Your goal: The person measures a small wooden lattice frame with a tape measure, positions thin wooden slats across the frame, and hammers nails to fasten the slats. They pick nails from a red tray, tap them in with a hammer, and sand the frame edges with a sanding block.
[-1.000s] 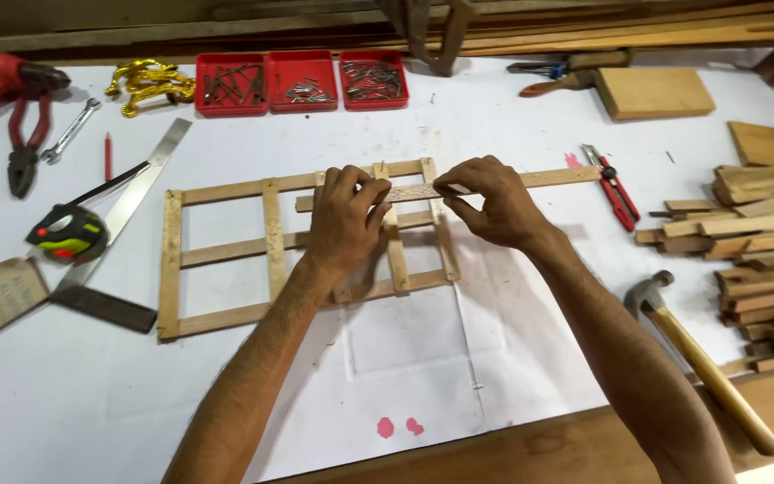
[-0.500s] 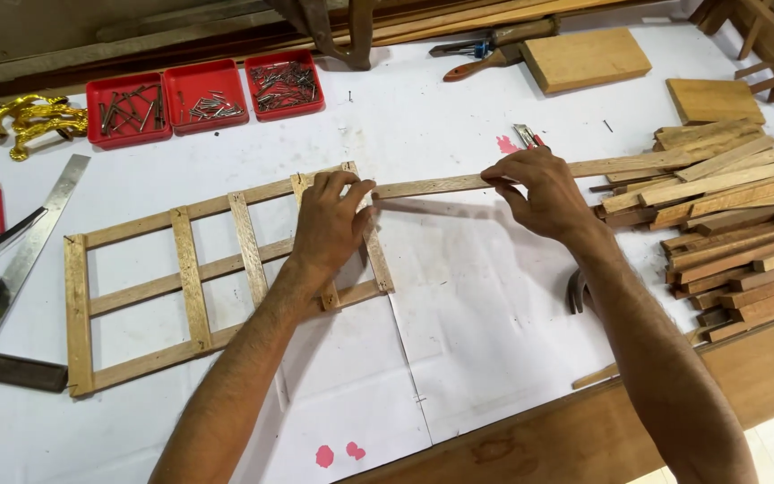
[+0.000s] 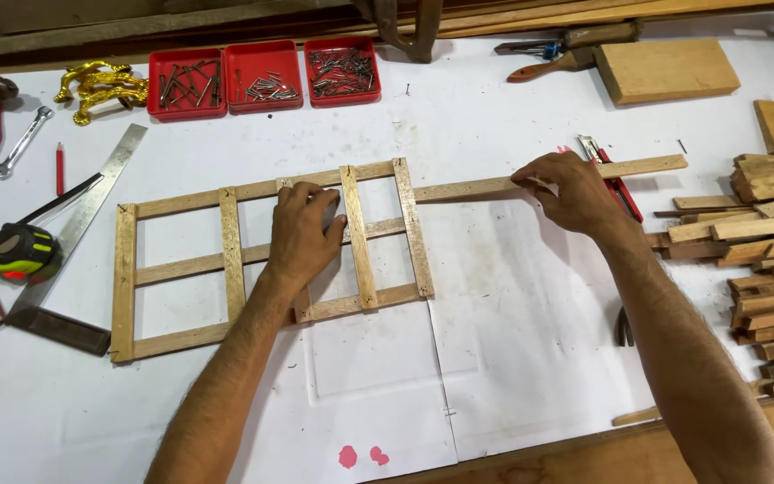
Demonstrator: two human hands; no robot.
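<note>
In front of the wooden frame [image 3: 253, 260] the white bench [image 3: 512, 358] is free for a hand. On the right the stack of wood strips [image 3: 763, 260] blocks the way; behind, three red trays [image 3: 266, 76]; on the left, steel ruler [image 3: 82, 215] and tape measure [image 3: 20, 251].

We see both forearms reaching up from the lower edge, bare to the elbow. Our left hand [image 3: 302, 235] lies palm down on the wooden frame [image 3: 226, 260], fingers spread and pressing flat near its upper middle. Our right hand [image 3: 571, 190] sits well to the right of the frame, palm down, fingers curled with their tips pressed down, wrist angled back toward us.
</note>
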